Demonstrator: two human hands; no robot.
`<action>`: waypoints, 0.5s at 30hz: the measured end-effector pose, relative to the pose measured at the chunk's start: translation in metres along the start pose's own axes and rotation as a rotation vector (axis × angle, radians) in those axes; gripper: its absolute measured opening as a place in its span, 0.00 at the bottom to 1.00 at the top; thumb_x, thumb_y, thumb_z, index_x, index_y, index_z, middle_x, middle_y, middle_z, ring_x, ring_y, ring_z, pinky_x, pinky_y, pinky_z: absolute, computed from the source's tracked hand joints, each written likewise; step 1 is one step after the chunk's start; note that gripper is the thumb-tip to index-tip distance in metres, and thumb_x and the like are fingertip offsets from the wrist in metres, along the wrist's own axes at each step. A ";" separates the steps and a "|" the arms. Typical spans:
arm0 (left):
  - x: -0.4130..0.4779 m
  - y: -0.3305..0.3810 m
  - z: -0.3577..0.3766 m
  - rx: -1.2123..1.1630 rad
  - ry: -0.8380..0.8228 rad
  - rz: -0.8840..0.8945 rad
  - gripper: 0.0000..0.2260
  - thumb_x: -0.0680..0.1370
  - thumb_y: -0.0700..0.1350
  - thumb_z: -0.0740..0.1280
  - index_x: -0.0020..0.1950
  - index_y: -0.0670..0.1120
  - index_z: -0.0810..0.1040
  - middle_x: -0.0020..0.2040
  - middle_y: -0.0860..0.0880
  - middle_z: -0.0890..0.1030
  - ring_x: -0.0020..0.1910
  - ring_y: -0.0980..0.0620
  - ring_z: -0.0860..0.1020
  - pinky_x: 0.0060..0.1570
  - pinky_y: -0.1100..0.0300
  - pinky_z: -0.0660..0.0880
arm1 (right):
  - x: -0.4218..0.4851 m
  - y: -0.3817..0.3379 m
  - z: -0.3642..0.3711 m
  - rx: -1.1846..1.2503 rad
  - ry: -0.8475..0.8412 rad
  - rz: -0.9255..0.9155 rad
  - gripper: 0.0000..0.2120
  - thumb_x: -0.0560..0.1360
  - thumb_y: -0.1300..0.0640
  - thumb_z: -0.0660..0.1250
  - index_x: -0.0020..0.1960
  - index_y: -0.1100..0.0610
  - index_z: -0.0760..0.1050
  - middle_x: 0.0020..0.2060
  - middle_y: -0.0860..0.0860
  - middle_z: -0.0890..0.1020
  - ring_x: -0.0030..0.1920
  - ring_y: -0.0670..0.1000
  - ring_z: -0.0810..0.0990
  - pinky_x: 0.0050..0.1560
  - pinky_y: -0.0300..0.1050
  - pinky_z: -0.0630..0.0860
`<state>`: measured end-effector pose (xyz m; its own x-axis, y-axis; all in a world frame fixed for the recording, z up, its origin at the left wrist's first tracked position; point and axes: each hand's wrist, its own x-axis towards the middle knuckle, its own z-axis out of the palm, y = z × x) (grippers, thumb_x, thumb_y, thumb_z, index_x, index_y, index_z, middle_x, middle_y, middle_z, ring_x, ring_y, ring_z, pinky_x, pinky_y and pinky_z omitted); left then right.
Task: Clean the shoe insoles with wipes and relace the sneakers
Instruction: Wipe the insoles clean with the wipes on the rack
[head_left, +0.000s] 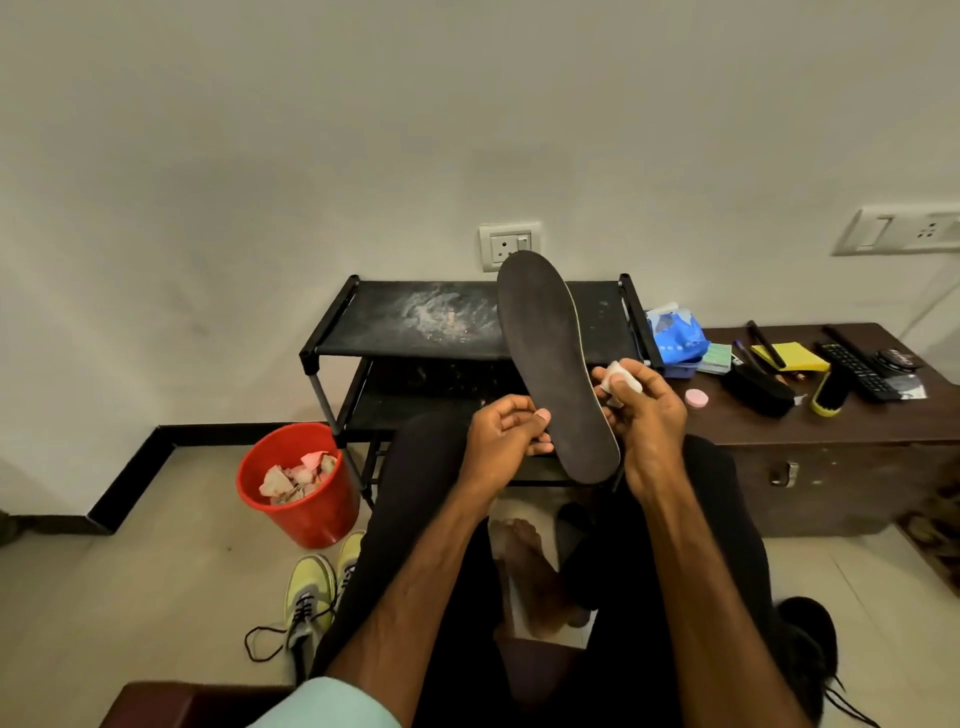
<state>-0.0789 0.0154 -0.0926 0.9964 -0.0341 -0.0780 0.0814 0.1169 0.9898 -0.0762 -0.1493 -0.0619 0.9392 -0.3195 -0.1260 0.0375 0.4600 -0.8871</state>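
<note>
One long dark insole (556, 364) mid-frame pinched by left hand (506, 431), crumpled white wipe (621, 382) clamped in right hand (647, 421); wiping step, next likely firm stroke along surface.

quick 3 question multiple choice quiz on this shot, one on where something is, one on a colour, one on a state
1. Where does the red bucket stand?
A. on a window sill
B. on the floor, left of the shoe rack
C. on the rack's top shelf

2. What colour are the sneakers on the floor?
A. red
B. blue
C. yellow-green

3. What is the right hand doing?
A. pinching a white wipe beside the insole
B. hanging open and empty
C. gripping a pair of scissors

Answers: 1 B, it sits on the floor by the rack's left legs; 2 C, their uppers are yellow-green; 3 A, the wipe is pinched at the insole's right edge, while the left hand holds the other edge.
</note>
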 end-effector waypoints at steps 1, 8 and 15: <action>-0.005 0.000 0.001 -0.004 -0.015 0.002 0.09 0.80 0.38 0.69 0.56 0.33 0.79 0.43 0.40 0.81 0.38 0.51 0.81 0.44 0.57 0.82 | -0.003 0.000 -0.005 -0.022 0.013 -0.011 0.09 0.79 0.65 0.67 0.58 0.56 0.79 0.50 0.56 0.87 0.45 0.52 0.85 0.45 0.46 0.80; -0.033 -0.019 -0.001 0.153 -0.061 -0.219 0.04 0.81 0.38 0.66 0.47 0.41 0.78 0.38 0.45 0.79 0.33 0.53 0.77 0.37 0.59 0.79 | -0.005 -0.001 -0.016 -0.289 0.036 -0.156 0.11 0.79 0.63 0.68 0.60 0.58 0.80 0.48 0.52 0.88 0.40 0.45 0.82 0.35 0.38 0.77; -0.036 -0.027 -0.014 0.486 -0.109 -0.478 0.06 0.74 0.43 0.68 0.37 0.46 0.79 0.34 0.49 0.77 0.34 0.52 0.73 0.34 0.60 0.68 | 0.003 0.032 -0.028 -0.523 -0.057 -0.079 0.09 0.77 0.65 0.68 0.54 0.57 0.83 0.45 0.54 0.87 0.39 0.46 0.84 0.37 0.35 0.77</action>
<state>-0.1162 0.0275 -0.1182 0.8435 -0.0736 -0.5320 0.4657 -0.3930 0.7929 -0.0820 -0.1584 -0.1033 0.9580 -0.2841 -0.0382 -0.0525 -0.0430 -0.9977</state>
